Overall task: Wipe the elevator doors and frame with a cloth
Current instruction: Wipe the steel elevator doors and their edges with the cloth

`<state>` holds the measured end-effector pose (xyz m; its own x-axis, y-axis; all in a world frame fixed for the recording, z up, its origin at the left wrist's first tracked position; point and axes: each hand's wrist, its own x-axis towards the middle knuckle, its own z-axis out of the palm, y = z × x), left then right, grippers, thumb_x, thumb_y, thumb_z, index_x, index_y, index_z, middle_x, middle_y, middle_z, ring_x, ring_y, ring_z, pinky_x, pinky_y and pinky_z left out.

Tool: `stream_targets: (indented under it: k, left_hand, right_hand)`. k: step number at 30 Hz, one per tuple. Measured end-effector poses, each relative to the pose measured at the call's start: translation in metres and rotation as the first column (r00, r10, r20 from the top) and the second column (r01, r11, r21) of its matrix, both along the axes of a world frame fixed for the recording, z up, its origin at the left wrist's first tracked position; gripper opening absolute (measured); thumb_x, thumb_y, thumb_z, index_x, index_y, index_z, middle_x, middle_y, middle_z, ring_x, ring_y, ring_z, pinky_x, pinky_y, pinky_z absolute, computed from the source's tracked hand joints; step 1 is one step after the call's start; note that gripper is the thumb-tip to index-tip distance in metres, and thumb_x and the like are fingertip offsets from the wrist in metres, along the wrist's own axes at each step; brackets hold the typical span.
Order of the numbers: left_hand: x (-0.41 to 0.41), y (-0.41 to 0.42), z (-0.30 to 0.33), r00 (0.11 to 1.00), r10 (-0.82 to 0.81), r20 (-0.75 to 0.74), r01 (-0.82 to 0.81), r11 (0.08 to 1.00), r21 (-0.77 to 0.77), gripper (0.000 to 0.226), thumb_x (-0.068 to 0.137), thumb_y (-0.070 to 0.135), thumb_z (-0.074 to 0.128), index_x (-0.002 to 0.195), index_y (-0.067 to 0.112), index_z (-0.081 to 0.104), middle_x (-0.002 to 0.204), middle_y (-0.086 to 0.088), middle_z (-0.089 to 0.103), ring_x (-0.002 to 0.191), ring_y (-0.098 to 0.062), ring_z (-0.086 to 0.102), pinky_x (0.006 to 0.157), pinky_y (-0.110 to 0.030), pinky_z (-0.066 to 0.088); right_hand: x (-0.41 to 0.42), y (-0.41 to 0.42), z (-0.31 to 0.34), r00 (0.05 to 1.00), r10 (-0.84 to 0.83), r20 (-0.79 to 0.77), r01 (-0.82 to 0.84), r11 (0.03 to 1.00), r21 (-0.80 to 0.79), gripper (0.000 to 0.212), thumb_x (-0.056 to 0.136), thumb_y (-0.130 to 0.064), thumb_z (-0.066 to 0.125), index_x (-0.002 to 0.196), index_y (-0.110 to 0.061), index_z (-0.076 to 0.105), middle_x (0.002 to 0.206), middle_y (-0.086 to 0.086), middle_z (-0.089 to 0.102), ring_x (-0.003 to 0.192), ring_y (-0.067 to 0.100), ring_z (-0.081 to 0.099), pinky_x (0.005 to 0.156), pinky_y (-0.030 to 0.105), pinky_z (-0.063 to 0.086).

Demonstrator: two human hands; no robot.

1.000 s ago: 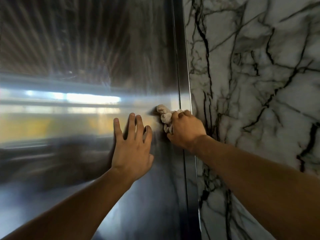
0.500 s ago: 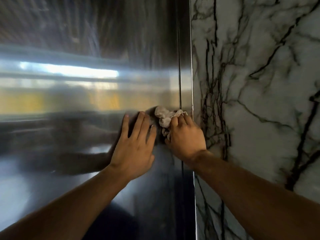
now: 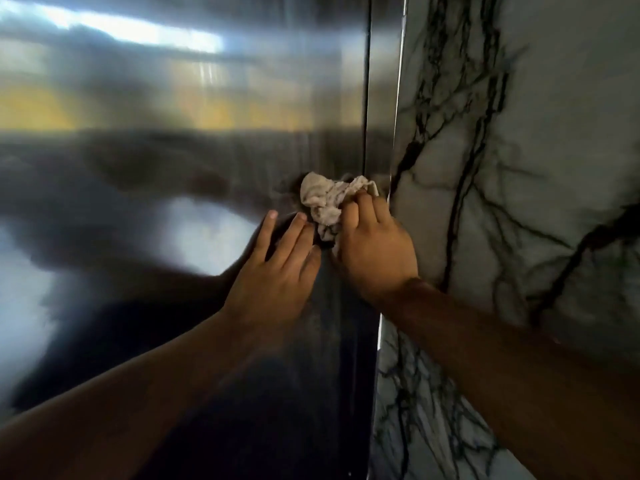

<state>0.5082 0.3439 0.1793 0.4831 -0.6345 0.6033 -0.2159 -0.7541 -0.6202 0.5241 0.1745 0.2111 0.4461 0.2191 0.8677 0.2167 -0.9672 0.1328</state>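
Observation:
The brushed-steel elevator door (image 3: 173, 202) fills the left and middle of the view, full of blurred reflections. Its narrow steel frame strip (image 3: 381, 98) runs down the door's right edge. My right hand (image 3: 374, 251) is shut on a crumpled off-white cloth (image 3: 327, 199) and presses it against the door right beside the frame. My left hand (image 3: 277, 271) lies flat on the door just left of the cloth, fingers apart and holding nothing.
A white marble wall (image 3: 536, 168) with dark veins stands immediately right of the frame. Both my forearms reach in from the bottom of the view.
Both hands and the cloth have slid down the door together along the frame edge, the view following them. The left hand has drawn closer to the right.

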Motion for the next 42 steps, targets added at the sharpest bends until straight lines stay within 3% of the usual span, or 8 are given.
stream_targets:
  k: [5,10,13,16,27,36,39,42]
  left_hand:
    - [0.001,-0.004,-0.072,0.994,-0.004,-0.112,0.004,1.0,0.005,0.07,0.077,0.039,0.042,0.133,-0.001,0.049,0.149,-0.028,0.037,0.145,-0.042,0.022,0.118,-0.065,0.001]
    - [-0.001,0.0,-0.14,0.982,-0.052,-0.179,0.055,0.998,0.011,0.074,0.071,0.037,0.052,0.135,0.0,0.043,0.148,-0.027,0.036,0.146,-0.042,0.018,0.119,-0.063,-0.002]
    - [-0.005,0.005,-0.177,0.975,-0.059,-0.215,0.064,0.998,0.016,0.071,0.073,0.037,0.052,0.133,0.0,0.047,0.147,-0.026,0.036,0.146,-0.041,0.016,0.119,-0.064,0.001]
    - [-0.008,0.009,-0.21,0.972,-0.065,-0.227,0.068,0.998,0.004,0.073,0.075,0.033,0.049,0.139,-0.002,0.043,0.147,-0.024,0.035,0.145,-0.039,0.013,0.12,-0.062,0.002]
    - [-0.026,0.023,-0.334,0.927,-0.023,-0.374,0.052,0.996,0.069,0.08,0.077,0.039,0.047,0.141,-0.007,0.032,0.157,-0.027,0.022,0.15,-0.041,0.004,0.12,-0.06,-0.005]
    - [-0.037,0.047,-0.445,0.844,0.033,-0.535,0.037,0.992,0.12,0.077,0.082,0.04,0.042,0.141,-0.008,0.036,0.161,-0.026,0.009,0.15,-0.04,-0.003,0.121,-0.056,-0.006]
    - [-0.041,0.052,-0.468,0.837,0.067,-0.544,0.028,0.986,0.166,0.081,0.079,0.041,0.05,0.142,-0.007,0.034,0.161,-0.026,0.007,0.15,-0.04,-0.003,0.12,-0.057,-0.008]
    - [-0.042,0.055,-0.482,0.833,0.049,-0.551,0.04,0.988,0.148,0.083,0.078,0.037,0.05,0.143,-0.009,0.028,0.161,-0.026,0.009,0.151,-0.039,-0.001,0.12,-0.055,-0.009]
  right_hand:
    - [-0.002,-0.003,-0.07,0.997,-0.005,-0.075,0.004,1.0,-0.01,0.031,0.084,-0.019,0.056,0.109,0.0,0.061,0.115,0.022,0.062,0.097,0.034,0.061,0.066,0.037,0.053]
    - [-0.002,-0.003,-0.141,0.976,0.077,-0.203,-0.058,0.993,0.101,0.057,0.085,-0.026,0.061,0.131,0.007,0.05,0.137,0.027,0.05,0.126,0.041,0.05,0.085,0.042,0.054]
    - [-0.01,-0.001,-0.188,0.945,0.09,-0.315,-0.038,0.985,0.166,0.064,0.086,-0.035,0.061,0.136,0.004,0.046,0.146,0.025,0.042,0.135,0.039,0.041,0.082,0.042,0.055]
    - [-0.016,-0.002,-0.238,0.892,0.083,-0.445,-0.004,0.984,0.176,0.064,0.09,-0.027,0.058,0.145,-0.002,0.035,0.155,0.02,0.029,0.143,0.035,0.03,0.087,0.047,0.056]
    - [-0.034,-0.001,-0.423,0.683,-0.02,-0.73,0.128,0.987,0.092,0.066,0.099,-0.031,0.042,0.155,-0.012,0.012,0.164,0.008,0.005,0.142,0.03,0.025,0.103,0.044,0.045]
    - [-0.044,0.0,-0.539,0.587,-0.088,-0.805,0.164,0.986,0.012,0.069,0.098,-0.026,0.045,0.156,-0.014,0.008,0.162,0.004,0.01,0.126,0.032,0.038,0.094,0.043,0.05]
    - [-0.047,-0.001,-0.57,0.468,-0.066,-0.881,0.193,0.981,0.029,0.071,0.097,-0.026,0.05,0.155,-0.022,0.011,0.16,-0.009,0.008,0.126,0.027,0.034,0.084,0.046,0.055]
    - [-0.041,0.002,-0.593,0.275,-0.129,-0.953,0.122,0.988,-0.098,0.065,0.098,-0.022,0.046,0.154,-0.018,0.012,0.162,-0.005,0.002,0.138,0.029,0.027,0.098,0.047,0.047]
